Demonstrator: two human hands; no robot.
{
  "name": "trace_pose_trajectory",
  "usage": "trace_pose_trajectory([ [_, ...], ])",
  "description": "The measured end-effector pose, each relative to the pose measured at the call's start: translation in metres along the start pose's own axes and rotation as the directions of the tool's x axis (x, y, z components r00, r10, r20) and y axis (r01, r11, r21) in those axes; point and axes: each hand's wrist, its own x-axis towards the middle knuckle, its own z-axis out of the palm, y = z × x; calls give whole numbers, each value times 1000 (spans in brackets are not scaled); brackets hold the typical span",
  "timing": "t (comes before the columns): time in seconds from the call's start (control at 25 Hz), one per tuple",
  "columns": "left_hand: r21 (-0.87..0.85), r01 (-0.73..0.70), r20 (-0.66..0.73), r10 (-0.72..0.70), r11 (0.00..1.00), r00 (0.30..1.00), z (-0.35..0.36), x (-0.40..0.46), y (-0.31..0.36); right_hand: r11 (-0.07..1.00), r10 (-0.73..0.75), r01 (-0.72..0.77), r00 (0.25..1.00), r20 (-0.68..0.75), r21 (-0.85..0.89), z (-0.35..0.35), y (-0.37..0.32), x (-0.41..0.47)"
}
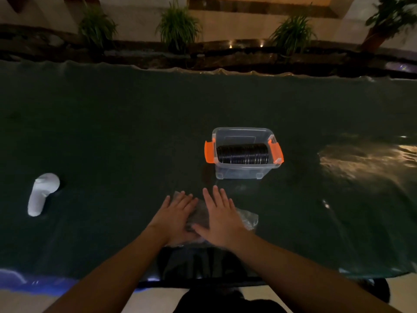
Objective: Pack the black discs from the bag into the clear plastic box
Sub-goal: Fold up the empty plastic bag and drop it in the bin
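A clear plastic box [239,171] with orange side latches stands open on the dark table, right of centre. A row of black discs [242,153] lies on edge inside it. Nearer to me a crumpled clear plastic bag [247,219] lies flat on the table. My left hand [174,214] and my right hand [222,216] rest palm down on the bag side by side, fingers spread and pointing toward the box. Neither hand grips anything. Whether any disc is left in the bag I cannot tell.
A white hand-held controller [41,193] lies at the left of the table. The dark cloth-covered table [112,132] stretches wide to both sides. Potted plants [178,26] stand beyond its far edge. The near edge is right below my forearms.
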Motion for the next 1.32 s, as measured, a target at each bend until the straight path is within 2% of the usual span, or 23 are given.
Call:
trace_pose_trajectory([
  [0.16,20,153,41,-154,988,987,24,-8,17,997,-15,17,1000,27,-72,29,13,-11],
  [0.28,55,254,-16,-253,966,967,42,-18,33,994,-35,38,999,31,-98,47,27,-20],
  [0.32,80,241,-61,-236,967,970,48,-22,39,993,-51,55,998,35,-104,54,32,-23],
  [0.4,130,114,-124,-98,985,987,59,-28,44,990,-84,87,996,39,-109,63,41,-30],
  [0.48,140,13,-112,2,990,994,64,-31,44,986,-100,106,994,49,-129,68,51,-37],
  [0.6,116,71,-67,-63,991,996,65,-30,41,988,-53,62,996,68,-139,67,65,-47],
  [0.68,82,130,-71,-125,988,990,62,-27,41,995,-8,10,1000,30,-95,65,59,-48],
  [0.84,90,29,-106,-20,995,994,64,-18,44,999,23,-27,991,-129,-28,69,13,-30],
  [0.96,51,36,-72,-32,998,997,71,-14,34,993,63,-71,994,-90,-93,83,4,-21],
  [1.32,-58,176,-103,-182,983,978,83,-27,9,946,262,-279,958,-119,-165,94,86,-57],
])
